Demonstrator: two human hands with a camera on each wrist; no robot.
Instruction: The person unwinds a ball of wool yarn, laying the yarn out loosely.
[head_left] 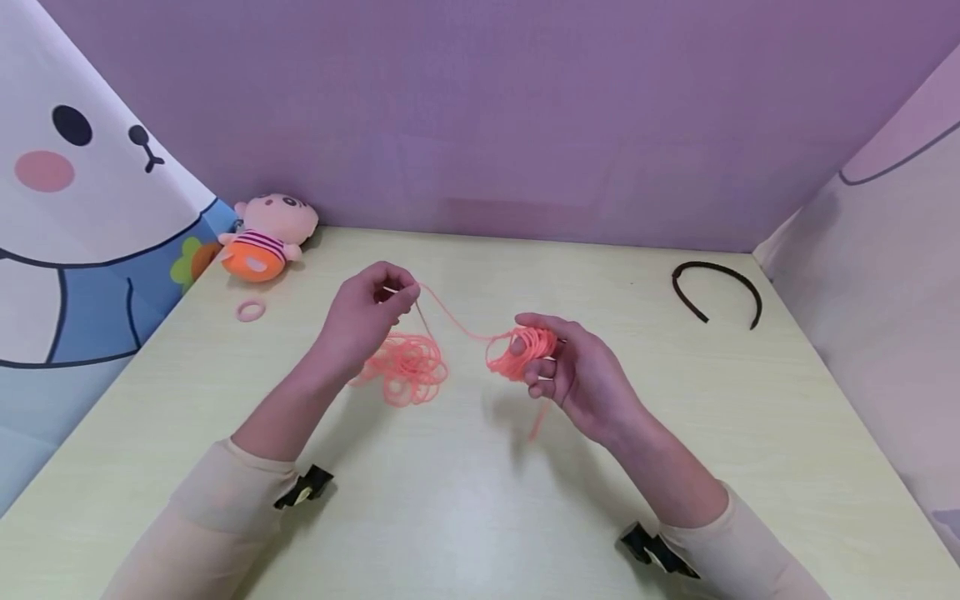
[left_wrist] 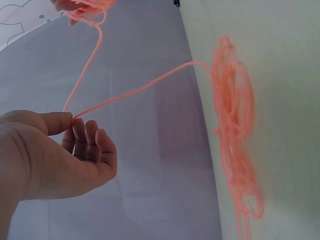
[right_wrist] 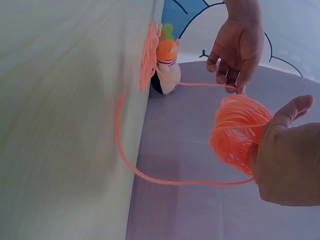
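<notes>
My left hand [head_left: 367, 312] pinches a strand of coral-pink yarn [left_wrist: 135, 92] between thumb and fingertips, above the table. Below it, a loose tangle of the same yarn [head_left: 408, 367] lies on the tabletop. My right hand [head_left: 592, 375] holds a wound bundle of the yarn [right_wrist: 240, 132], its loops lying around some of the fingers. From the bundle the strand runs across to the left hand, then down to the tangle. A free tail of yarn [right_wrist: 165, 181] hangs beneath the right hand. The right wrist view partly hides the fingers inside the loops.
A pink plush doll [head_left: 270, 237] in orange sits at the table's back left, with a small pink ring [head_left: 251, 310] in front of it. At the back right lies a black headband [head_left: 716, 267]. A purple cloth wall [head_left: 510, 125] rises behind the pale table [head_left: 465, 517].
</notes>
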